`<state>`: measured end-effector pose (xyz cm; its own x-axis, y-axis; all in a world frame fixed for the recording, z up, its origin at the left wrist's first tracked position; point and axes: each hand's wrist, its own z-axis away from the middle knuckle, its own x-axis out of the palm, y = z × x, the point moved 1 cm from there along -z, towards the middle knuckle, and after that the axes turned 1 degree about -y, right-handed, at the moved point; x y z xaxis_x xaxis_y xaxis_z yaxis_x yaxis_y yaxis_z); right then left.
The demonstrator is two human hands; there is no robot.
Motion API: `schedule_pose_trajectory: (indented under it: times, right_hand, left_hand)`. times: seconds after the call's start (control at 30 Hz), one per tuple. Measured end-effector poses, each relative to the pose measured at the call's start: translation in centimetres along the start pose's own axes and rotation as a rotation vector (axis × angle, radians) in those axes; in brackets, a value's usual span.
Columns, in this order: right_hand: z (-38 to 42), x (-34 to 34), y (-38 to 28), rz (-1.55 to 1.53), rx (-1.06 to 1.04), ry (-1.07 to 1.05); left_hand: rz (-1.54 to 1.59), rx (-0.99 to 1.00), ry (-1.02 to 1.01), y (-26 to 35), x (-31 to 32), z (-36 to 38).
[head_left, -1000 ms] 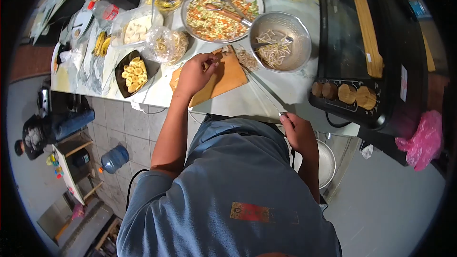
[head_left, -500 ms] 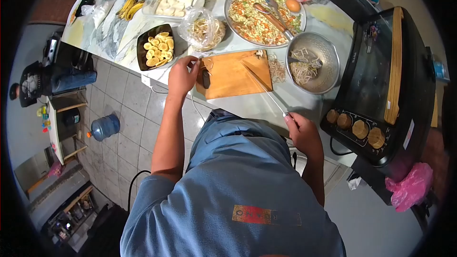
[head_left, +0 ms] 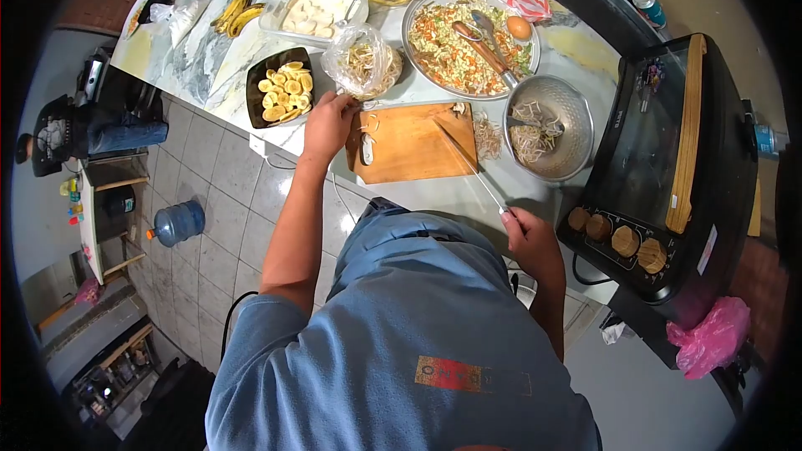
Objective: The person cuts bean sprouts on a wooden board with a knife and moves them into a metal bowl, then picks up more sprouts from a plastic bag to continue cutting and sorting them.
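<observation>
My right hand (head_left: 535, 240) is closed around the white handle of a long thin knife (head_left: 469, 164). Its blade slants up and left over the wooden cutting board (head_left: 413, 150). At the board's upper left corner is my left hand (head_left: 330, 124), fingers bent together beside a clear plastic bag of bean sprouts (head_left: 368, 67); what they pinch, if anything, is hidden. A few sprout bits lie on the board's left end, and a small pile of sprouts (head_left: 487, 135) sits at its right edge. Just right of that, a metal bowl (head_left: 578, 108) contains more sprouts.
A round tray (head_left: 407, 29) of chopped vegetables holds an egg (head_left: 519, 28) and serving utensils. A dark bowl of banana slices (head_left: 286, 93), a plastic tub (head_left: 276, 27) and bananas (head_left: 236, 15) stand left. A black oven (head_left: 643, 142) borders the right. Someone (head_left: 63, 138) is across the room.
My left hand has moved slightly toward the sprout bag, its fingers drawing closer together. The right hand still grips the knife over the board. The whole view has shifted a little.
</observation>
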<state>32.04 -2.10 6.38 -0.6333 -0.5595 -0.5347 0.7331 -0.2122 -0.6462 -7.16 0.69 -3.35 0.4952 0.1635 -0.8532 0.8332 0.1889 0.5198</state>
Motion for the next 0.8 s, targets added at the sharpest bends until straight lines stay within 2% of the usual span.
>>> schedule_pose_trajectory:
  times: [0.1, 0.17, 0.33, 0.47, 0.57, 0.73, 0.8]
  right_hand:
    - [0.0, 0.1, 0.0, -0.015, 0.048, -0.02]
    - [0.0, 0.5, 0.3, -0.042, -0.017, 0.033]
    - [0.4, 0.3, -0.2, -0.02, -0.004, 0.013]
    - [0.9, 0.4, 0.1, -0.048, 0.061, -0.002]
    - [1.2, 0.4, 0.3, -0.035, 0.086, -0.004]
    - [1.9, 0.5, 0.9, -0.05, 0.09, 0.026]
    - [2.3, 0.6, 1.2, -0.064, 0.11, 0.03]
  left_hand:
    - [0.014, 0.02, 0.035, -0.3, 0.2, 0.4]
    - [0.021, 0.032, 0.042, -0.4, 0.1, 0.9]
    - [0.09, -0.096, -0.018, 1.9, -2.3, 2.0]
    - [0.115, -0.001, -0.044, 3.6, -2.8, 2.5]
    - [0.211, -0.05, -0.11, 6.2, -1.7, 2.9]
    - [0.257, -0.042, -0.109, 8.3, 2.0, 3.6]
    - [0.199, -0.058, -0.226, 9.1, 2.4, 3.9]
